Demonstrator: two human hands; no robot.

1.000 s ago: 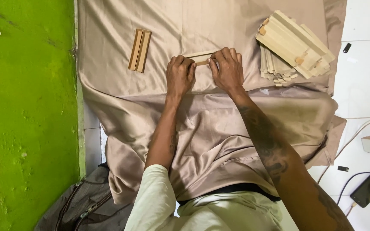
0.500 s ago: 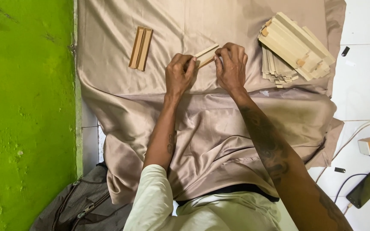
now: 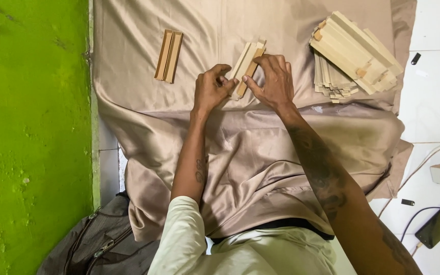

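**Between both hands: a tilted strip bundle**

On the cloth (image 3: 260, 168), the left hand (image 3: 211, 89) and right hand (image 3: 273, 81) are pinching the strips (image 3: 248, 63), fingers hiding the lower ends. Half a second ago the bundle was lying flatter; now it is standing steeper. Stack (image 3: 355, 51) and pair (image 3: 168, 55) are resting apart.

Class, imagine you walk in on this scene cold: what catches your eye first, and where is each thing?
First come the two hands at top centre, the left hand and right hand together gripping a small bundle of pale wooden sticks over the beige cloth. Next is the bright green wall down the left side. Then the big stack of wooden sticks at the upper right, and a lone pair of sticks lying at the upper left.
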